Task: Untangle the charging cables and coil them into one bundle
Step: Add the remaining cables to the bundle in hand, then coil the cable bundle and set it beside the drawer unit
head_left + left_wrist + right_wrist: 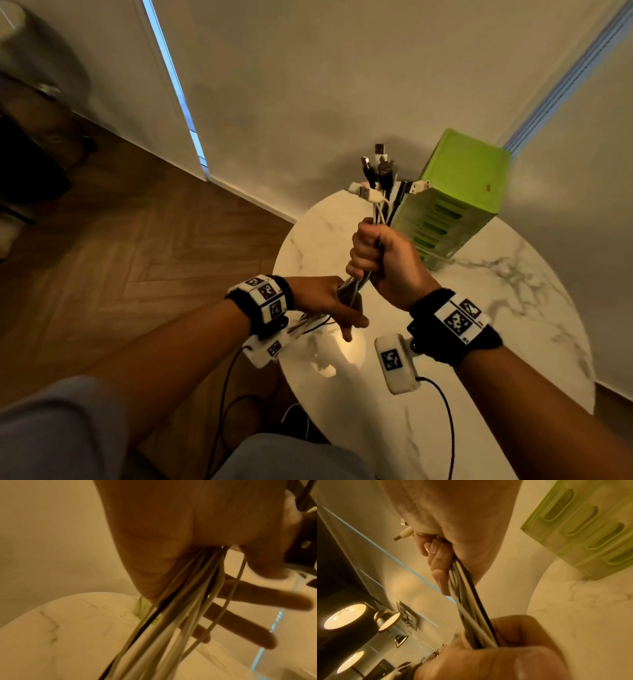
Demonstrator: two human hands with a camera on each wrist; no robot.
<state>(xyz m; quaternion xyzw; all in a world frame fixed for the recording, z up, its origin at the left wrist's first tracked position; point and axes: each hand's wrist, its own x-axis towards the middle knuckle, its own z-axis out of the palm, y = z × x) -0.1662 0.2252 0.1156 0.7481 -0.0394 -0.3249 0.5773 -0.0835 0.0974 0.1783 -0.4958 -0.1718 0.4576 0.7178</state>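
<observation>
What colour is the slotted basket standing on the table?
The basket is light green; the head view shows it best.

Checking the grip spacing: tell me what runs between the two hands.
A short stretch of the cable bundle runs between right hand and left hand; right wrist view shows it best.

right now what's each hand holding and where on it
Both hold the cable bunch. The right hand fists it just below the plug ends. The left hand has a looser grip lower down, some fingers straight.
</observation>
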